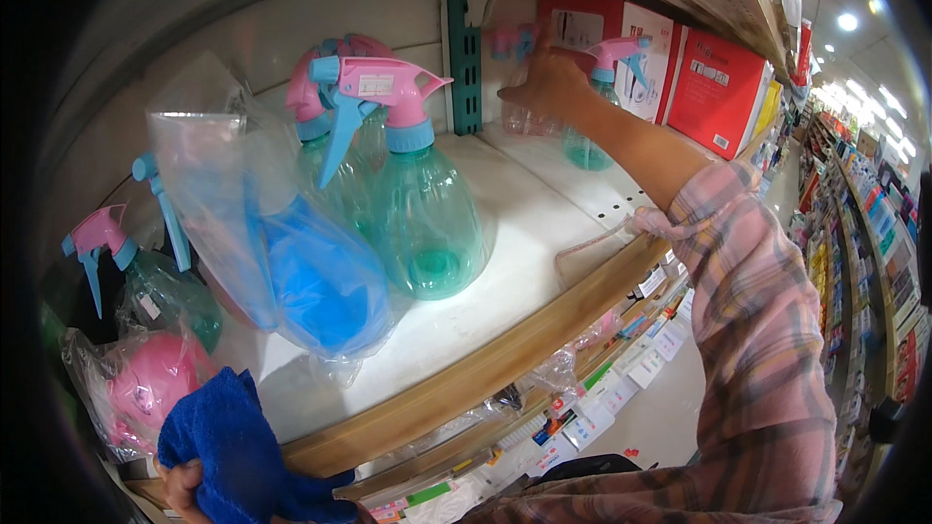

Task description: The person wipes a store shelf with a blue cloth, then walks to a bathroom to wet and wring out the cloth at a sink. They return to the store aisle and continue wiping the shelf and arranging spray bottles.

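At the lower left, my left hand (182, 484) is closed on a blue cloth (226, 444) by the shelf's front edge. Farther back on the white shelf (510, 204), my right hand (550, 84) is stretched out beside a clear spray bottle (528, 120) with a pink and blue head; whether its fingers grip it cannot be made out. A green spray bottle (586, 149) stands just right of that hand, partly behind my forearm. Nearer, another green spray bottle (433, 225) stands upright, with similar ones behind it. Blue spray bottles in plastic wrap (320, 276) lean beside them.
A pink wrapped bottle (156, 378) and a green spray bottle (171, 291) are at the left. Red boxes (717, 91) stand at the back right. A green slotted upright (466, 51) rises behind the shelf. A wooden edge strip (480, 356) runs along the front, with packaged goods below.
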### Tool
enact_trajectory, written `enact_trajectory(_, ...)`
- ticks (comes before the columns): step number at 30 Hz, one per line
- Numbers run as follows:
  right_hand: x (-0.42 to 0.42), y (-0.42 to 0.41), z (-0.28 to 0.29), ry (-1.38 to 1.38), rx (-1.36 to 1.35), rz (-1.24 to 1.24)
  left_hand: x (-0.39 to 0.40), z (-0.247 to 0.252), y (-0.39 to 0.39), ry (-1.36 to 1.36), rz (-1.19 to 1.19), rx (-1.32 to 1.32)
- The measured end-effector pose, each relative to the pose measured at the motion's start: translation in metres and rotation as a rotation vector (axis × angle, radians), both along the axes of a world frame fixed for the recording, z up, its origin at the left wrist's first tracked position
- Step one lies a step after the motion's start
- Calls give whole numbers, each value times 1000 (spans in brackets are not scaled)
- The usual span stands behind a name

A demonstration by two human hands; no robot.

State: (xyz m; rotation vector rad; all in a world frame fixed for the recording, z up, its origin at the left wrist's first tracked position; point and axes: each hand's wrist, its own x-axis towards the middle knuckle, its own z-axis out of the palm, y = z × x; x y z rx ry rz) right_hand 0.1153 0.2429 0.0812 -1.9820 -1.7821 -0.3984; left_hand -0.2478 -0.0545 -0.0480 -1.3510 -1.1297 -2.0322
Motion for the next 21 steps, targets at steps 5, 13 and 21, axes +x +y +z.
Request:
enact_trajectory(5, -2, 2, 1, -9, 41, 22, 2, 2, 0, -5, -37, 7)
enact_trajectory(13, 2, 11, -12, -61, 209, 68, 1, 3, 1, 17, -42, 8)
enact_trajectory(21, 7, 17, -2, -118, 128, -71, -2, -2, 1, -11, 15, 7)
